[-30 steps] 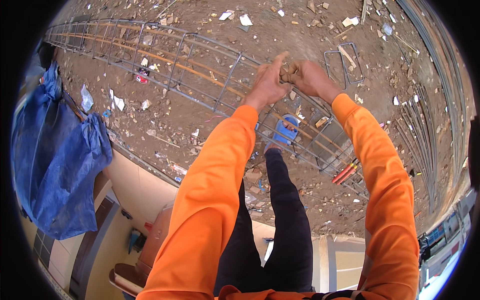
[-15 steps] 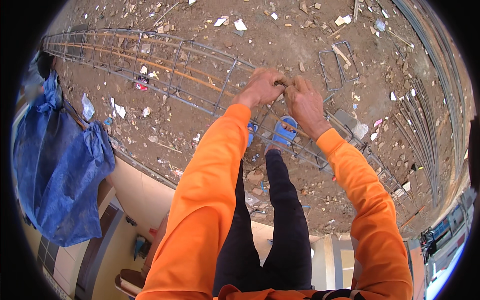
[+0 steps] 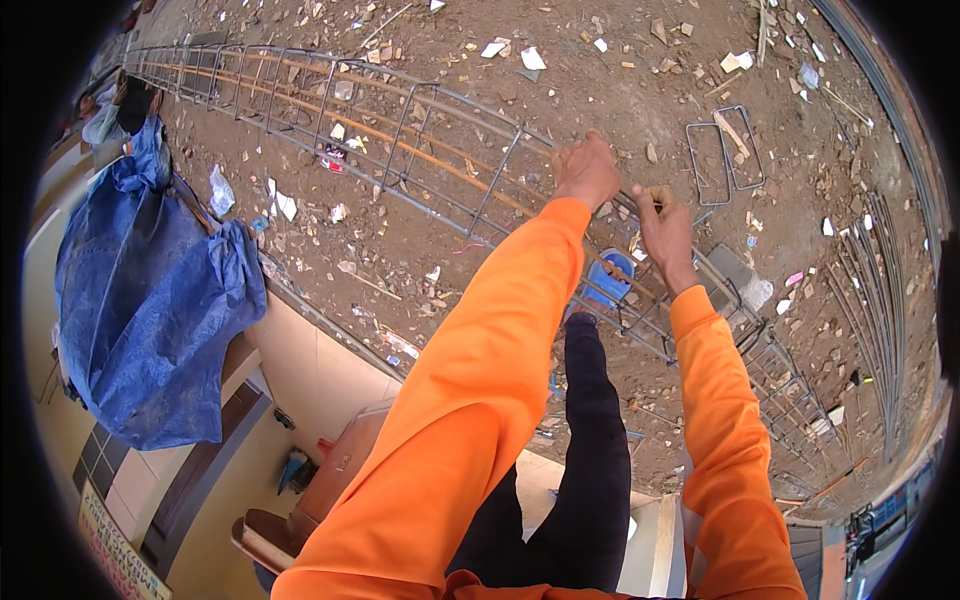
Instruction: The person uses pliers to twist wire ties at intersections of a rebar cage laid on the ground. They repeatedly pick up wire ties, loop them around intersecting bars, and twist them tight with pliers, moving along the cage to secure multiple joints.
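Note:
A long rebar cage (image 3: 402, 140) of steel bars joined by rectangular stirrups runs slantwise from the far left to the lower right, in front of my legs. My left hand (image 3: 588, 172) is closed over its upper bar, the fingers partly hidden behind the hand. Just right of it, my right hand (image 3: 667, 232) is at the same bar, with thumb and fingers curled together. Something small and dark shows at those fingertips, too small to name. Some of the lengthwise bars are rusty brown. A blue sandal (image 3: 610, 278) on my foot shows beneath the cage.
Two loose rectangular stirrups (image 3: 726, 150) lie on the dirt beyond my right hand. Steel rods (image 3: 880, 310) are piled at the right. A blue tarp (image 3: 160, 330) hangs at the left by a building wall. Rubble and tile shards (image 3: 533, 59) litter the ground.
My hands, close together before, have moved apart, the right one lower along the bar. The view has shifted, so the cage sits further right in the picture.

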The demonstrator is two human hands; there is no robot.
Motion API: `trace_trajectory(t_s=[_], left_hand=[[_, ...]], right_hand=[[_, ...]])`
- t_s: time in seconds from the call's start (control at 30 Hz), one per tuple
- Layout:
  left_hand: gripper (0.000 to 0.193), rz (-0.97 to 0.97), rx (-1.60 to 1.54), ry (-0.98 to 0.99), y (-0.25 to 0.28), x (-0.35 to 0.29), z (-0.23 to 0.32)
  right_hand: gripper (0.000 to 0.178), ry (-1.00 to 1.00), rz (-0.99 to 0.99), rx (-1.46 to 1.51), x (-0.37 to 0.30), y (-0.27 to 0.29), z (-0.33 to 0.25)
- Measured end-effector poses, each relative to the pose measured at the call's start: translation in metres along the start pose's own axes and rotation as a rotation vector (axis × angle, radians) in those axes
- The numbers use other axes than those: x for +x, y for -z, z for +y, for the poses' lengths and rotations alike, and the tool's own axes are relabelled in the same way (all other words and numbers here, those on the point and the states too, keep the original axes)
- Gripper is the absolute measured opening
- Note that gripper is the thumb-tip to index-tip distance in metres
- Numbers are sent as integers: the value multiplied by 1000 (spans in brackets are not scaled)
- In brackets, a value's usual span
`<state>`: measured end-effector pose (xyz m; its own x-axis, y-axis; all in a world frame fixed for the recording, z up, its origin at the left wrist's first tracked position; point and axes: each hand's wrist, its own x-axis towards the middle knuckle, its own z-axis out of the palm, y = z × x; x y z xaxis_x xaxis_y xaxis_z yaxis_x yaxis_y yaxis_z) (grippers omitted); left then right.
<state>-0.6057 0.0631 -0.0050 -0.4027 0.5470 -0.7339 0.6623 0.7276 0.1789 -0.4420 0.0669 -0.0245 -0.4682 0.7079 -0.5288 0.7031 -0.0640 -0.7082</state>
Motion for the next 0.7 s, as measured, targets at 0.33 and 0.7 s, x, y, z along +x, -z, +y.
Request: trace_trajectory(t_s=[0.33,0.7], left_hand=[[22,-432,34,141,21,25,11],[32,-236,128,46,13,19,-1]], right_hand=[[25,-629,-800,660,55,18,-4],[30,-358,-701,565,37,10,17]])
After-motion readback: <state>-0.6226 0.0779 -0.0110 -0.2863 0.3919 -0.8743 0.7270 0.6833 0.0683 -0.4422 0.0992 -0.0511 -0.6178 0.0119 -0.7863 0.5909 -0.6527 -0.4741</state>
